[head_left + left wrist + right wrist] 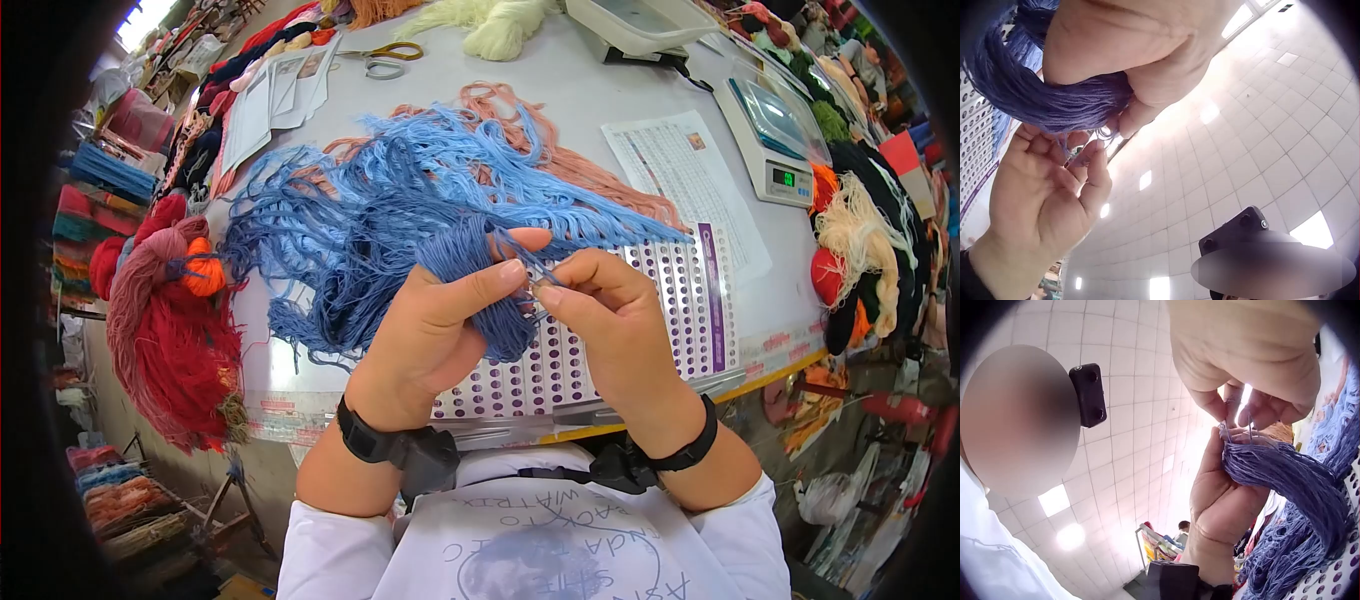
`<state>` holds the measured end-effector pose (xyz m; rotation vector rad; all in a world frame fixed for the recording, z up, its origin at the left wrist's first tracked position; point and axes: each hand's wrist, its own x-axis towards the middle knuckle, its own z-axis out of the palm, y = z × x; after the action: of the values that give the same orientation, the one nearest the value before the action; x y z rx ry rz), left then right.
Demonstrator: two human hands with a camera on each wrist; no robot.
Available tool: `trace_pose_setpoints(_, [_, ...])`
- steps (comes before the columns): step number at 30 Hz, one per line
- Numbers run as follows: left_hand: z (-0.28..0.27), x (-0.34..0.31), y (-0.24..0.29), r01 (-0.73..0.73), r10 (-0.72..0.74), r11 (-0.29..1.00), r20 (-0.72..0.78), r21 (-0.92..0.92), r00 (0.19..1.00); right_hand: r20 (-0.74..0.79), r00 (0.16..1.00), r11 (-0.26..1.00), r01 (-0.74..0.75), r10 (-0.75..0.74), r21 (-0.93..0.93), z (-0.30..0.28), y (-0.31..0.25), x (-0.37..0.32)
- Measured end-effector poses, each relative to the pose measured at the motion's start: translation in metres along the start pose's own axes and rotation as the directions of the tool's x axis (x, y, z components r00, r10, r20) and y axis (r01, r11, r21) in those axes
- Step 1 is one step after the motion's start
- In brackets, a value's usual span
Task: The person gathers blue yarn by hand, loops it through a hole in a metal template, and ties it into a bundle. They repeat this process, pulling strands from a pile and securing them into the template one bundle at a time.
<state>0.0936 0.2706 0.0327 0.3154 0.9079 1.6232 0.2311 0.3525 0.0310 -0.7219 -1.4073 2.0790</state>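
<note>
Yarn at a white table's (600, 90) near edge: left hand (430, 330) clamps the blue-violet bundle (478, 280), right hand (610, 320) pinches loose strands (1226, 432); hard tugs could knot them.

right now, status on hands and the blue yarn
Left hand grips the blue yarn bundle. Right hand pinches thin strands at its top end. Loose blue yarn heap lies just behind, dotted sheet beneath.

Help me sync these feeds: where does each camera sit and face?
Head: on the head, looking down at the table; left hand, right hand and shirt show.
Left wrist: below the left hand, looking up at the ceiling; both hands show.
Right wrist: same, below the right hand.
Shared: blue yarn held by both hands.
</note>
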Motion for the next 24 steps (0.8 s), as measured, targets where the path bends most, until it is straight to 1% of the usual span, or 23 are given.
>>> trace_pose_setpoints(2, [0.004, 0.000, 0.003, -0.005, 0.004, 1.000, -0.023, -0.028, 1.000, -0.001, 1.000, 0.994, 0.007, -0.007, 0.112, 0.000, 0.001, 0.001])
trace_pose_setpoints(3, [0.003, 0.001, 0.004, -0.008, 0.008, 1.000, -0.020, -0.029, 1.000, 0.000, 1.000, 0.994, 0.009, -0.009, 0.109, -0.001, 0.001, 0.002])
trace_pose_setpoints(5, [-0.002, 0.004, 0.007, -0.022, 0.031, 0.998, 0.141, -0.062, 0.990, 0.038, 0.999, 0.970, -0.015, 0.006, 0.242, -0.004, 0.002, 0.004])
trace_pose_setpoints(6, [-0.006, 0.002, 0.011, -0.024, 0.033, 0.998, 0.150, -0.065, 0.988, 0.035, 0.999, 0.972, -0.008, 0.000, 0.235, -0.010, 0.000, 0.006])
trace_pose_setpoints(7, [-0.013, -0.003, 0.017, 0.061, -0.036, 0.995, 0.286, -0.077, 0.957, 0.325, 0.945, 0.909, -0.156, 0.024, 0.387, -0.022, -0.003, 0.008])
trace_pose_setpoints(8, [-0.021, -0.007, 0.022, 0.151, -0.105, 0.985, 0.426, -0.076, 0.899, 0.579, 0.815, 0.817, -0.328, -0.009, 0.475, -0.038, -0.009, 0.007])
trace_pose_setpoints(9, [-0.035, -0.009, 0.029, 0.212, -0.172, 0.977, 0.518, -0.018, 0.838, 0.560, 0.828, 0.828, -0.305, -0.013, 0.470, -0.056, -0.017, 0.002])
trace_pose_setpoints(10, [-0.059, -0.010, 0.032, 0.196, -0.108, 0.979, 0.655, -0.062, 0.748, 0.517, 0.852, 0.892, -0.171, -0.078, 0.418, -0.078, -0.029, -0.004])
trace_pose_setpoints(11, [-0.081, -0.009, 0.043, 0.017, 0.066, 0.993, 0.651, -0.121, 0.756, 0.478, 0.866, 0.936, -0.034, -0.148, 0.351, -0.104, -0.042, -0.013])
trace_pose_setpoints(12, [-0.103, -0.009, 0.055, -0.162, 0.239, 0.970, 0.627, -0.178, 0.741, 0.218, 0.967, 0.922, 0.043, -0.135, 0.384, -0.140, -0.052, -0.024])
trace_pose_setpoints(13, [-0.118, -0.016, 0.079, -0.288, 0.364, 0.931, 0.549, -0.223, 0.753, -0.054, 0.992, 0.907, 0.126, -0.114, 0.403, -0.181, -0.061, -0.037])
trace_pose_setpoints(14, [-0.137, -0.023, 0.104, -0.338, 0.434, 0.896, 0.407, -0.288, 0.804, -0.085, 0.987, 0.874, 0.160, -0.136, 0.458, -0.222, -0.076, -0.048])
trace_pose_setpoints(15, [-0.157, -0.030, 0.127, -0.396, 0.487, 0.853, 0.251, -0.339, 0.836, -0.215, 0.969, 0.885, 0.205, -0.123, 0.417, -0.269, -0.091, -0.066])
trace_pose_setpoints(16, [-0.175, -0.036, 0.147, -0.405, 0.488, 0.847, 0.199, -0.344, 0.850, -0.421, 0.906, 0.862, 0.254, -0.053, 0.438, -0.308, -0.106, -0.085])
trace_pose_setpoints(17, [-0.196, -0.042, 0.164, -0.418, 0.489, 0.840, 0.146, -0.347, 0.860, -0.557, 0.830, 0.857, 0.297, -0.015, 0.420, -0.342, -0.122, -0.105])
trace_pose_setpoints(18, [-0.228, -0.047, 0.181, -0.454, 0.498, 0.816, 0.035, -0.359, 0.867, -0.735, 0.678, 0.864, 0.388, -0.032, 0.320, -0.386, -0.136, -0.130])
trace_pose_setpoints(19, [-0.262, -0.054, 0.200, -0.488, 0.497, 0.792, -0.076, -0.366, 0.864, -0.840, 0.532, 0.853, 0.482, -0.103, 0.201, -0.444, -0.149, -0.165])
trace_pose_setpoints(20, [-0.296, -0.058, 0.214, -0.508, 0.512, 0.772, -0.101, -0.382, 0.853, -0.914, 0.367, 0.840, 0.539, -0.171, 0.060, -0.502, -0.162, -0.199])
trace_pose_setpoints(21, [-0.286, -0.055, 0.213, -0.507, 0.512, 0.773, -0.096, -0.382, 0.854, -0.964, 0.129, 0.833, 0.538, -0.233, -0.130, -0.495, -0.177, -0.208])
trace_pose_setpoints(23, [-0.237, -0.046, 0.199, -0.546, 0.551, 0.723, -0.124, -0.423, 0.825, -0.935, 0.081, 0.796, 0.552, -0.346, -0.247, -0.469, -0.203, -0.199])
trace_pose_setpoints(24, [-0.203, -0.033, 0.182, -0.538, 0.556, 0.748, -0.076, -0.389, 0.828, -0.894, 0.226, 0.847, 0.471, -0.387, -0.248, -0.425, -0.209, -0.175])
